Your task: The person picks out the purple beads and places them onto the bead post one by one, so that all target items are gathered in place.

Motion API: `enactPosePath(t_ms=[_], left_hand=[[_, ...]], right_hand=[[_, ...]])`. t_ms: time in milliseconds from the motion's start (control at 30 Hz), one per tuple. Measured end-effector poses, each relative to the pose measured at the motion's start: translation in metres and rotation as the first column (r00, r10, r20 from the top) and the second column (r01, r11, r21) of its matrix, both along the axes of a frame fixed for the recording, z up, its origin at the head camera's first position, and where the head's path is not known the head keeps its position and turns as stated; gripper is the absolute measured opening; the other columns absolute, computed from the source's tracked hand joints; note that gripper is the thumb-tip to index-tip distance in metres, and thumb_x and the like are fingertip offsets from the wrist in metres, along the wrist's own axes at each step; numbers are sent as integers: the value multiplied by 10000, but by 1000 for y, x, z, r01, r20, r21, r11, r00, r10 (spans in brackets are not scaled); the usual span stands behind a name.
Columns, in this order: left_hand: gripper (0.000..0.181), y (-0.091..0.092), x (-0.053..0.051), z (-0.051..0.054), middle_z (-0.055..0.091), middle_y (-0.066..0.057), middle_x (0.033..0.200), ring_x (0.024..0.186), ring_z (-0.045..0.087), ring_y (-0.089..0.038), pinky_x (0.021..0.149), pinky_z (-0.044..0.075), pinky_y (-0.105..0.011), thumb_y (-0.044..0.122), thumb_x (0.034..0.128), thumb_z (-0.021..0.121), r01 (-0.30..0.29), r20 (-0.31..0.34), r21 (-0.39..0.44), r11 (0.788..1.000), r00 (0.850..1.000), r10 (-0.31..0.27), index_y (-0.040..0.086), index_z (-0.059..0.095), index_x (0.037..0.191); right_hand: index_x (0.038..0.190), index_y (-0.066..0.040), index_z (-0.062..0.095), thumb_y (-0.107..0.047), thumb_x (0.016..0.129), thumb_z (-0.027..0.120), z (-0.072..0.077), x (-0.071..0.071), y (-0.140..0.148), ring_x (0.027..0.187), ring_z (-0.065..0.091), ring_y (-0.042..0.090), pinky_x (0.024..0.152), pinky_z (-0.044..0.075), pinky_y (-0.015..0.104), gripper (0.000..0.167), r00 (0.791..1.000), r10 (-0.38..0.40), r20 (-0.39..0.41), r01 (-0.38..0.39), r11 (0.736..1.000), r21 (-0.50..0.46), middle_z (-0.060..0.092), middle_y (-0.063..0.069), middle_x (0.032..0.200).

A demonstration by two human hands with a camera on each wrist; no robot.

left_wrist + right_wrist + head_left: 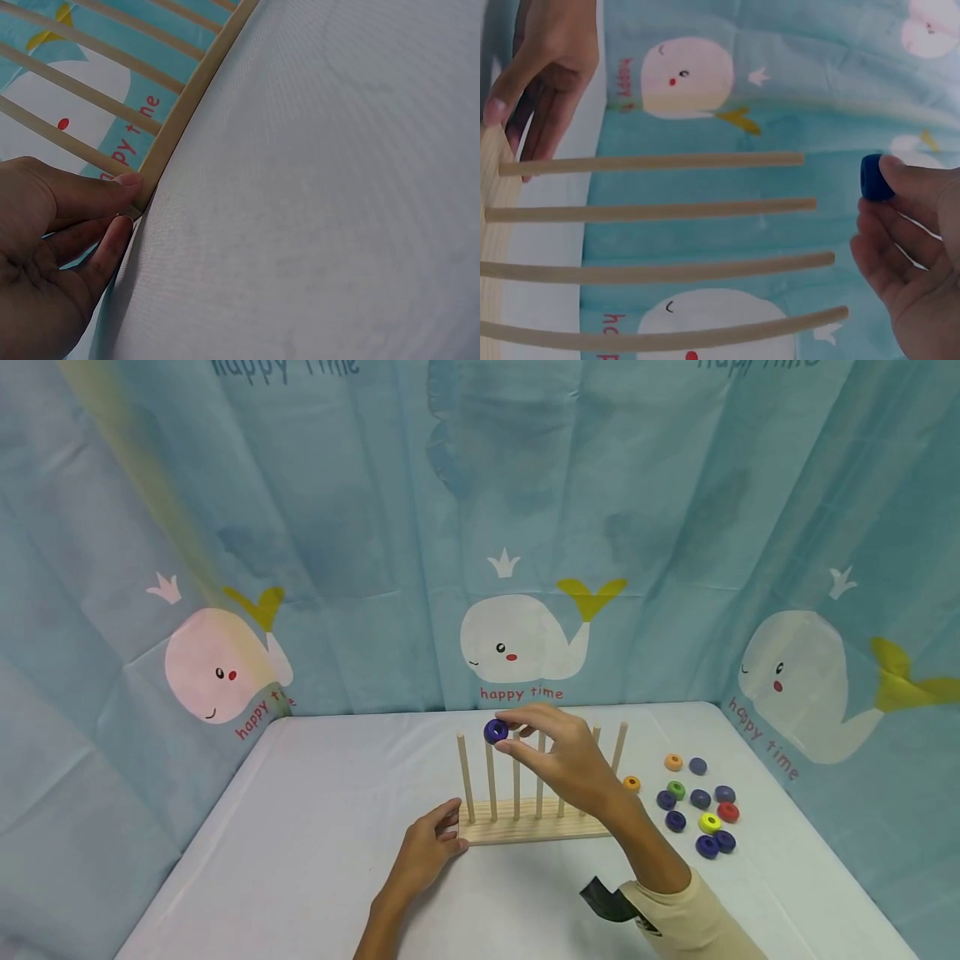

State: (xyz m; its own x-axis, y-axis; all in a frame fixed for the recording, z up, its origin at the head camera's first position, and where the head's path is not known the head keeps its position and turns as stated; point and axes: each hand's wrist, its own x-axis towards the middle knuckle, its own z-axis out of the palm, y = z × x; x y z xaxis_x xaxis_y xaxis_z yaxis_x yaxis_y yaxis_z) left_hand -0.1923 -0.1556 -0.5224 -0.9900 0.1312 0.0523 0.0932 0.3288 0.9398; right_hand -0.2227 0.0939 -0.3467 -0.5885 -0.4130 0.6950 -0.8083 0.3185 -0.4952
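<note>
A wooden peg rack (525, 831), a flat base with several upright dowels, stands on the white table. My left hand (426, 852) holds the left end of its base, thumb and fingers at the corner in the left wrist view. Between thumb and fingertips, my right hand (566, 756) pinches a dark blue ring bead (496, 731). In the head view the bead overlaps the top of the second dowel from the left. The right wrist view shows the bead (875, 178) just beyond the dowel tips, apart from them. The right hand partly hides the dowels on the right.
Loose ring beads lie right of the rack: several blue and purple ones, a red bead (727, 812), a yellow bead (709, 823), a green bead (676, 790) and orange beads (673, 762). A blue whale-print curtain (360, 568) hangs behind the table (315, 843).
</note>
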Motion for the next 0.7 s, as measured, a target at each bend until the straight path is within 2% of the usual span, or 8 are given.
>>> enactPosePath(t_ms=[133,333,700], left_hand=[[686,0,0,0,556,-274,1510,1362,592,-419,1045,587,-247,-35,908,775,-5,-3,-11,1000,1000,5,-42,498,1536],[681,1,0,-1,570,-285,1490,1339,611,-419,1034,594,-251,-50,906,767,-6,-9,-21,1000,1000,6,-45,501,1533],[682,1,-1,0,591,-271,1478,1328,624,-413,1044,598,-294,-40,908,768,-13,-12,-15,1000,1000,13,-41,501,1536]], right_hand=[[1279,-71,759,-132,925,836,0,-1,-8,1073,699,167,875,642,319,368,1000,0,4,0,1000,11,767,20,1210],[1282,-59,756,-126,935,824,-1,-4,-19,1194,692,215,1010,629,405,360,1000,16,-9,-15,999,31,775,38,1232],[1290,-45,748,-136,957,800,-4,-8,-32,1175,702,210,999,629,394,349,1000,-2,11,1,995,96,773,56,1224]])
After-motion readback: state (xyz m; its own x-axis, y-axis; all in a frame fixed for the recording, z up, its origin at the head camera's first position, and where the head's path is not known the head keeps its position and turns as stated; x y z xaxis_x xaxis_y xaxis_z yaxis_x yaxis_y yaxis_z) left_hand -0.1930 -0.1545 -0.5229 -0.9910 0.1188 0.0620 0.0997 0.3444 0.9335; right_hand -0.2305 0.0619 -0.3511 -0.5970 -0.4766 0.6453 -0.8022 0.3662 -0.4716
